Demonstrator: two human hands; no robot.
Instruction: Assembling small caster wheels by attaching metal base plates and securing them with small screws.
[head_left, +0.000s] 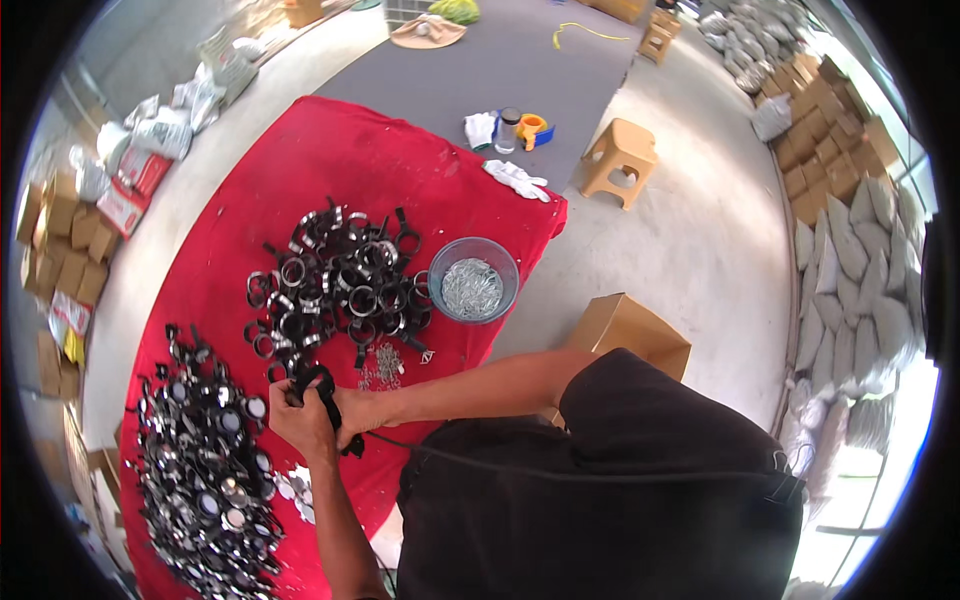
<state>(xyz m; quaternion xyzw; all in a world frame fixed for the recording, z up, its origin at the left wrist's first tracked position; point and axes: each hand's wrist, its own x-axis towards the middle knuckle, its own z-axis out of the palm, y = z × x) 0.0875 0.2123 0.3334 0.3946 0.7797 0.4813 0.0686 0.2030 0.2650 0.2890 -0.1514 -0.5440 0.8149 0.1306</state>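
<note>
A black ring-shaped part (318, 382) is between my two hands, over the near edge of a pile of similar parts. My left hand (303, 422) grips it from the left, with thumb and fingers closed round its upper side. From the right, my right hand (357, 410) holds its lower side, and most of those fingers are hidden. Just beyond lies the pile of black rings with silvery bands (350, 275). Small metal pieces (382, 368) are scattered on the red cloth (250, 190) beside my right hand.
A clear bowl (436, 272) of small silvery pieces stands right of the ring pile. At left is a heap of black parts with round shiny discs (205, 470). White gloves (516, 180), a jar (507, 132) and tape (533, 128) lie farther off. An open carton (640, 335) and stool (620, 160) stand right.
</note>
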